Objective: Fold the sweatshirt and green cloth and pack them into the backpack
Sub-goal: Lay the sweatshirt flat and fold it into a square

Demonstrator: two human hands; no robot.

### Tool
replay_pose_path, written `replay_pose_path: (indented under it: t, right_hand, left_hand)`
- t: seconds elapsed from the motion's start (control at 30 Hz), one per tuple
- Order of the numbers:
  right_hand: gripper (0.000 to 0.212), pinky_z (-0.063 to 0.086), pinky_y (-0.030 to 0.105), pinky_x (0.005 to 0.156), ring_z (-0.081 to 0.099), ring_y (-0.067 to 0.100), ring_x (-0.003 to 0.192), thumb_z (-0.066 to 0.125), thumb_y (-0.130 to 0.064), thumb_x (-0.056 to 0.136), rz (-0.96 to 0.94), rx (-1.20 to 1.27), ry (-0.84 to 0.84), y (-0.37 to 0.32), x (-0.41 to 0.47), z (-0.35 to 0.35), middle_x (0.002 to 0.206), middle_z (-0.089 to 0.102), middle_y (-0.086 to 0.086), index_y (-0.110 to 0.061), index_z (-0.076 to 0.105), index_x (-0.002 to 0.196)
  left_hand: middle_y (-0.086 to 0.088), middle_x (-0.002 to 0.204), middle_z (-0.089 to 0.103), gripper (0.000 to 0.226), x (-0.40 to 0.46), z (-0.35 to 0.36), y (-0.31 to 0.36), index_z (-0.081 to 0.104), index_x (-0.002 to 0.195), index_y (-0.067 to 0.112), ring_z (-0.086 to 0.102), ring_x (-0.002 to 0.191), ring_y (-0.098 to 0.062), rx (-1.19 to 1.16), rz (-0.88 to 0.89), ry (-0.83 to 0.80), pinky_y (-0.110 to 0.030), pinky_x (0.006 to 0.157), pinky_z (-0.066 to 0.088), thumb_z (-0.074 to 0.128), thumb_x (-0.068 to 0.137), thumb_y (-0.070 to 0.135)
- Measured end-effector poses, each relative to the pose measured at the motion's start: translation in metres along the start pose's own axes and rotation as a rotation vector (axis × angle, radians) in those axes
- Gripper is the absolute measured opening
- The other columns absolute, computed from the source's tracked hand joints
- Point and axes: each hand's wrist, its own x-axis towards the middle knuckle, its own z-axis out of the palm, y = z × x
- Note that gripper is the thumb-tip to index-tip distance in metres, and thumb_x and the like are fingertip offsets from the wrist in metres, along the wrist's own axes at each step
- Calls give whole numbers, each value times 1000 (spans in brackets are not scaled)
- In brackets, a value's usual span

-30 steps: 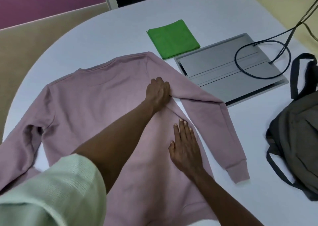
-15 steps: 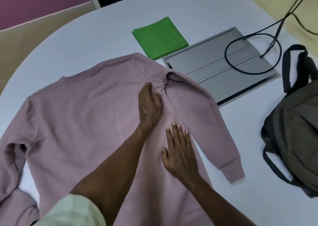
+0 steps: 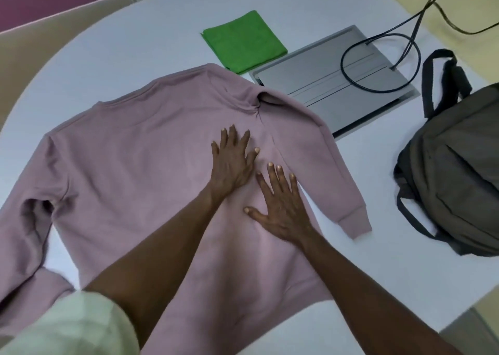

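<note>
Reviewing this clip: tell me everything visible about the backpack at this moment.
The backpack is dark olive-grey, of soft woven-looking fabric, slumped on its side at the right edge of the white table and cut off by the frame. A dark carry strap loops up at its top; another curls out at its lower left. Whether it is zipped cannot be told. Neither hand touches it, and it lies apart from the sweatshirt.

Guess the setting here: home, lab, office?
Probably an office or meeting room: a large rounded white table with a built-in grey cable hatch, black cables running from it, and padded partition panels behind.
</note>
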Motion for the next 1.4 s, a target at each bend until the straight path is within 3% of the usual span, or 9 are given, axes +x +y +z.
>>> replay_pose_path:
  t: [0.1, 0.23, 0.33, 0.63, 0.87, 1.03, 1.13, 1.27, 1.4]
  right_hand:
    - [72, 11, 59, 119, 4, 25, 153, 33, -65, 96, 1, -12, 62, -8, -29, -7, 165, 13, 10, -24, 29, 155]
    - [65, 13, 60, 118, 5, 25, 153, 34, -60, 98, 7, 14, 79, -38, -94, 7, 166, 10, 9, -27, 31, 154]
    - [72, 10, 66, 115, 2, 29, 153, 30, -70, 95, 61, -60, 41, -35, -118, 21, 166, 5, 8, -35, 18, 157]
    - [82, 13, 69, 114, 15, 41, 149, 19, -77, 91, 248, -136, -49, -45, -129, 10, 164, 14, 17, -30, 19, 157]
    - [81, 25, 72, 107, 33, 44, 142, 14, -72, 93, 203, -74, -78, -120, -175, 16, 157, 30, 24, -22, 42, 150]
    - [94, 14, 69, 112, 22, 43, 147, 6, -78, 86, 202, -52, -109, -198, -199, 15, 160, 19, 24, -19, 33, 154]
    - [79, 38, 69, 98, 51, 45, 129, 27, -70, 90, 192, -53, -149, -239, -212, 22, 144, 47, 27, -14, 56, 139]
    - [63, 49, 56, 96, 60, 41, 117, 47, -56, 84, 95, 6, -53, -287, -224, 29, 136, 56, 22, -12, 62, 127]
    - [38, 50, 39, 78, 58, 31, 93, 59, -40, 82, 5, 80, 119, -327, -225, 36, 111, 59, 13, -12, 62, 106]
  left_hand:
    - [-15, 164, 19, 57, -84, 16, -2, 31, 154, 19, 14, 151, -37, -96, -2, 112, -60, 117, 20, 25, 104, 44]
    - [-9, 167, -5, 63, -158, 48, -21, 16, 159, 26, -9, 153, -33, 33, 52, -22, -61, 118, 3, 20, 103, 56]
    - [-6, 166, -11, 70, -165, 54, -37, 10, 159, 32, -15, 152, -32, 143, 114, -50, -61, 117, -3, 24, 100, 65]
    - [-11, 164, -19, 78, -163, 19, -35, -3, 159, 29, -19, 150, -35, 114, 104, -291, -63, 118, -3, 20, 96, 69]
    - [-19, 164, 7, 70, -240, -25, -78, 16, 158, 19, 3, 151, -39, -166, -30, -136, -54, 120, 11, 34, 101, 57]
    - [-23, 163, 12, 70, -294, -53, -134, 20, 157, 15, 7, 151, -39, -192, -82, -72, -47, 122, 11, 43, 101, 51]
    - [-24, 161, 17, 69, -319, -69, -166, 25, 155, 10, 11, 150, -38, -220, -119, -18, -44, 123, 11, 50, 100, 43]
    - [-26, 154, 32, 63, -349, -86, -211, 38, 147, 1, 24, 146, -38, -282, -180, 156, -42, 119, 18, 61, 95, 28]
    - [-22, 146, 41, 58, -374, -105, -258, 46, 138, -1, 33, 138, -38, -344, -381, 412, -41, 111, 26, 66, 87, 18]
